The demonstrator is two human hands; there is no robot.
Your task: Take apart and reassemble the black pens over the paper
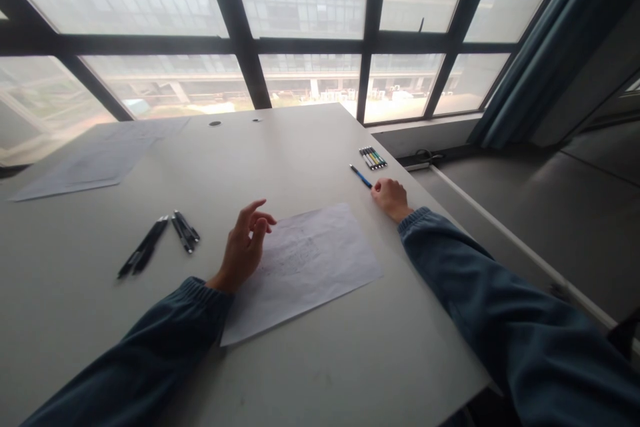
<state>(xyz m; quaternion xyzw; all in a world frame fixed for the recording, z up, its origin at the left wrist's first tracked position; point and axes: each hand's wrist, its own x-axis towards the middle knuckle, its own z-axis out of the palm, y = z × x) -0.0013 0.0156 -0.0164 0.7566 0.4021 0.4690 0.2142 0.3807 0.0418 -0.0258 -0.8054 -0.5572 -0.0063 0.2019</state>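
Observation:
A sheet of paper (320,280) with faint pencil-like lines lies on the white table (300,373) before me. Above its left edge is my left hand (243,243), holding nothing, with the index finger stretched out and the others loosely bent. My right hand (391,199) rests near the table's right side, fingers closed at the near end of a blue pen (361,176). The pen's other end points away to the left. Just beyond that hand, several pens with coloured barrels (373,158) lie side by side in a row.
Left of the sheet lie two groups of dark pens, one longer (144,247) and one shorter (185,231). More paper sheets (100,160) spread over the far left. Two round cable holes (215,123) sit near the back edge. Windows and a blue curtain (545,47) stand beyond.

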